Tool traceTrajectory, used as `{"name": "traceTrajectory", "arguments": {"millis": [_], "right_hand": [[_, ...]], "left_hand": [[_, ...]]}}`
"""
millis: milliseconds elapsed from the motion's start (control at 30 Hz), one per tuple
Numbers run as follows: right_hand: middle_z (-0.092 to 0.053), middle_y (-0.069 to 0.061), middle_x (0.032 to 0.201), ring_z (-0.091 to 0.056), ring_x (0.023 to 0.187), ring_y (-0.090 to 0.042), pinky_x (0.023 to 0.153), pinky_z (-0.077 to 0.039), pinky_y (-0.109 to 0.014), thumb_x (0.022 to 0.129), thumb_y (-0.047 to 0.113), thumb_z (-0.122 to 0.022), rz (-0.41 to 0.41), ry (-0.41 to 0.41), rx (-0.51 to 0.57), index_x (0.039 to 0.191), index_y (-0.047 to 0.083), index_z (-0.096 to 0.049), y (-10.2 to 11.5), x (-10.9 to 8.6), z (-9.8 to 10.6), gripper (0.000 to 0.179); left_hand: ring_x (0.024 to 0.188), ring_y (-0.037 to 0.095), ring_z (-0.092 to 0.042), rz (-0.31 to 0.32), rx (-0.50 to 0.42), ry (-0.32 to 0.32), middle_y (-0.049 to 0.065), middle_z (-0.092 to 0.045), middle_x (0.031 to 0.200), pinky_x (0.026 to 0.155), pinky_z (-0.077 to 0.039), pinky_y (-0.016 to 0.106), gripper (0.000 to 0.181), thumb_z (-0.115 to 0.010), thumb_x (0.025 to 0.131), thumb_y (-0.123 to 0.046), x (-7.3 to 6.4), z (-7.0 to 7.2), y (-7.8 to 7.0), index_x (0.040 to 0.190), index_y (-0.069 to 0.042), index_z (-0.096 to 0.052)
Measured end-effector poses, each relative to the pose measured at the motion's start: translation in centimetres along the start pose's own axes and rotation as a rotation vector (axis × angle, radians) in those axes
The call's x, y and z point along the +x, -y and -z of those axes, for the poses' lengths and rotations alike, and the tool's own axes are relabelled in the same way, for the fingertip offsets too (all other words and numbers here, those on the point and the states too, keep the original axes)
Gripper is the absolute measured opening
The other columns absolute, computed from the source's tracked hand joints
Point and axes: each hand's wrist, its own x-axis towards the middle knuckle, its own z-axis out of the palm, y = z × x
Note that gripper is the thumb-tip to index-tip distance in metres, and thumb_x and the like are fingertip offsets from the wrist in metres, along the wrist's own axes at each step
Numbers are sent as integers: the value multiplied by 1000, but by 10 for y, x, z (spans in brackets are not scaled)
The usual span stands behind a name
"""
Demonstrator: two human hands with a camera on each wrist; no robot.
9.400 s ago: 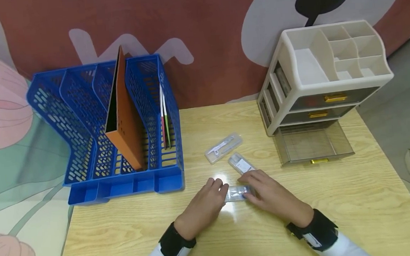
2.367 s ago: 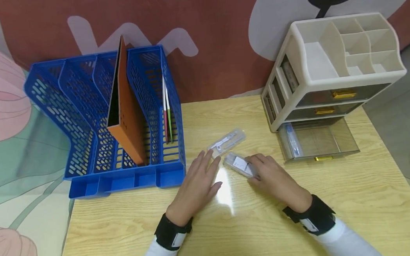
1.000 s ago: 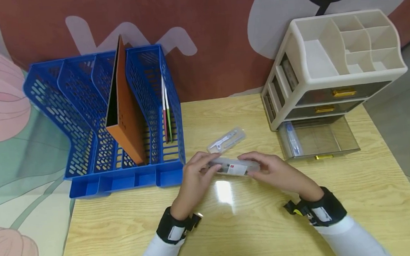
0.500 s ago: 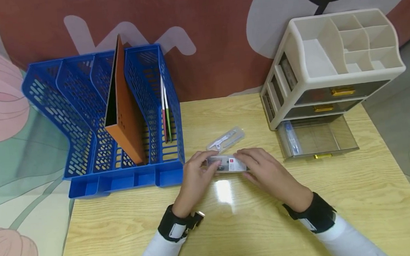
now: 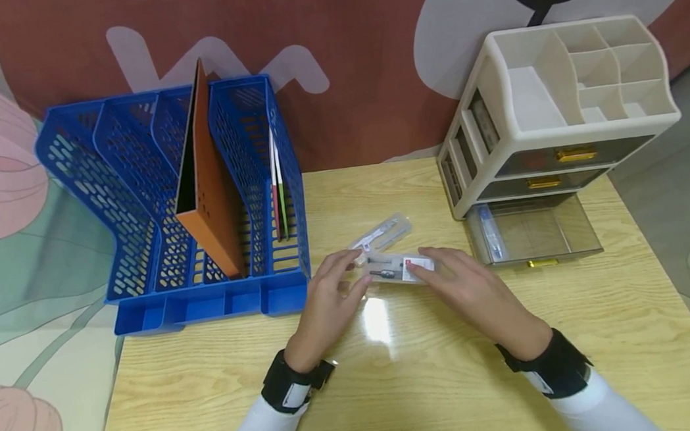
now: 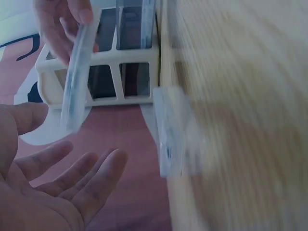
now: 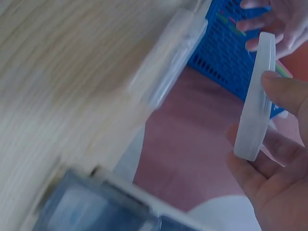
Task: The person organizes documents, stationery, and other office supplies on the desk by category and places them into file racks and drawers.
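Note:
My right hand (image 5: 480,293) pinches a flat clear plastic case (image 5: 388,268) between thumb and fingers, lifted off the table. Small dark metal parts and a white label with a red mark show through its lid. At the case's left end, my left hand (image 5: 329,309) has its fingers spread; in the left wrist view a gap shows between those fingers and the case (image 6: 77,82). Just behind lies a second clear case (image 5: 394,227) on the table, with a white, compass-like tool inside. The held case hides its near end.
A white organizer (image 5: 553,133) stands at right, its bottom drawer (image 5: 541,230) pulled out with a slim blue-and-clear pack (image 5: 491,233) at the drawer's left side. At left, a blue file rack (image 5: 143,307) holds an orange binder (image 5: 217,217) and thin booklets (image 5: 279,193).
Earlier another case lay by the hands, and the pulled-out drawer held no pack. The labelled case was picked up, held by both hands, then tilted; the left fingers have come off it.

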Motion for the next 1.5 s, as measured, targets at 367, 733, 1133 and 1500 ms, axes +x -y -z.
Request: {"name": "traceTrajectory", "arguments": {"millis": [367,733,1133,1500], "right_hand": [[-65,-20,130,-63,106,-41,77,-62,-56,110,44,-27,-125,-57,-49,138,16,-66,-29,-31,37,55],[-65,-25,122,-64,99,-44,73,-60,-60,109,44,-39,-205,-32,-86,131,10,-70,-54,-57,63,51],[-67,-30,108,-67,86,-45,68,-59,-61,60,-10,-92,-245,26,-82,125,1,-71,-88,-70,78,69],[-68,-31,93,-65,68,-36,51,-56,-51,73,-4,-87,-350,159,-86,120,-6,-68,-121,-71,80,51]], "left_hand": [[142,33,-51,-214,277,15,17,-51,153,113,-48,50,59,-77,94,-24,-6,17,6,147,-8,-56],[151,41,-36,-291,415,78,24,-41,160,120,-37,58,66,-78,92,-24,-17,30,16,150,-6,-52],[157,37,-27,-403,520,179,19,-32,167,119,-39,59,68,-76,92,-29,-36,49,22,152,-8,-50],[153,41,-33,-487,611,256,20,-30,168,121,-36,57,74,-74,91,-38,-46,55,26,155,-12,-47]]}}
